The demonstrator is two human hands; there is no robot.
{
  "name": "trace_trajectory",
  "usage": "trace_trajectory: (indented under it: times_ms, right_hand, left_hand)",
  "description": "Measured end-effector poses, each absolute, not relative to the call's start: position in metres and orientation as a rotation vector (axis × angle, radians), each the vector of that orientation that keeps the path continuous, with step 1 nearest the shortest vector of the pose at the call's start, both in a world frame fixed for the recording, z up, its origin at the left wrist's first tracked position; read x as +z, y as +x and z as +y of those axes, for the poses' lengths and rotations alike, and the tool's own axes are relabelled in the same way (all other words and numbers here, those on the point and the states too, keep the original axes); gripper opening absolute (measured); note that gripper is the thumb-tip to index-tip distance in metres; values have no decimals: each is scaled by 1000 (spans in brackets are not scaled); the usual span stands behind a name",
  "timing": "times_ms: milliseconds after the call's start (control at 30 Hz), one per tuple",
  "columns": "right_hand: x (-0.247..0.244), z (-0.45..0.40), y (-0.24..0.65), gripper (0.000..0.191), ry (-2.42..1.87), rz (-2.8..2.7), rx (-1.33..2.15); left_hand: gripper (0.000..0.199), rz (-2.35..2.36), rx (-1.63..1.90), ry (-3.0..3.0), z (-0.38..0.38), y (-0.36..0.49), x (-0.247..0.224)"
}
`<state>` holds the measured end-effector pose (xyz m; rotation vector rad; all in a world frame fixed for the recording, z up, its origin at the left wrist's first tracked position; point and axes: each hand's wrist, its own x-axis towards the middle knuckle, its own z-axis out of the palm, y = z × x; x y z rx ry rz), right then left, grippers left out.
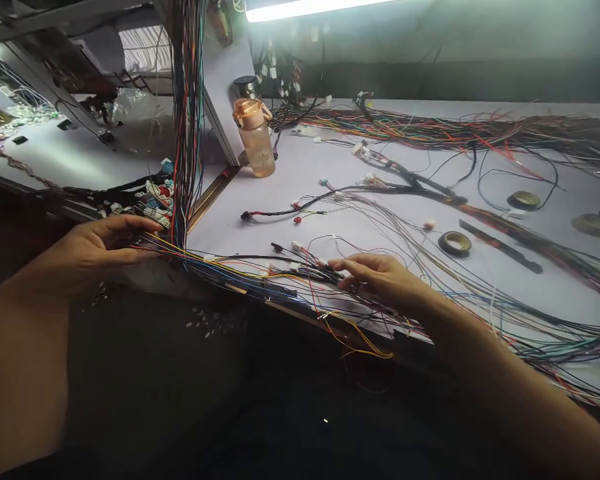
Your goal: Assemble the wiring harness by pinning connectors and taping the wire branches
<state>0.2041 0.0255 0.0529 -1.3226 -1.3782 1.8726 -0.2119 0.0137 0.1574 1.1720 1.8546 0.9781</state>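
Observation:
My left hand (97, 247) is closed on the ends of a thin bundle of yellow, blue, red and dark wires (200, 257), just left of a thick hanging hank of wires (186, 127). The bundle stretches right along the front edge of the table. My right hand (375, 273) is pinched on dark wires with small connectors (320, 270) near that edge. Part of what its fingers hold is hidden under them. White and black plugs lie left of its fingertips. A loop of yellow wires (367, 343) hangs below the edge.
A taped wire harness (410, 183) crosses the white table. Tape rolls (454, 244) and a dark flat strip (500, 245) lie right. A peach bottle (256, 140) stands at the back left. More wires (430, 130) run along the back; connectors (157, 197) pile left.

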Motion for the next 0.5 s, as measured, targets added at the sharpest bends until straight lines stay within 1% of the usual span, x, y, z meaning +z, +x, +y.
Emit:
trace_trajectory:
  times_ms: [100, 200, 300, 367, 400, 500]
  right_hand:
    - [53, 50, 175, 38, -1185, -1421, 2038]
    - [56, 84, 155, 24, -974, -1364, 2077]
    - [63, 116, 154, 17, -841, -1176, 1830]
    - [66, 129, 161, 19, -956, -1120, 1689]
    - [66, 132, 166, 21, -1058, -1158, 1677]
    - [63, 131, 177, 37, -1261, -1412, 1769]
  left_hand:
    - [53, 1819, 1072, 1166, 3, -211, 153]
    - [51, 1827, 1105, 1200, -4, -211, 148]
    - [46, 1789, 1183, 1135, -8, -214, 139]
    - [47, 1732, 1245, 1043, -10, -217, 132]
    - [48, 1697, 1258, 1006, -11, -218, 128]
    - [50, 1605, 1281, 962, -14, -219, 118]
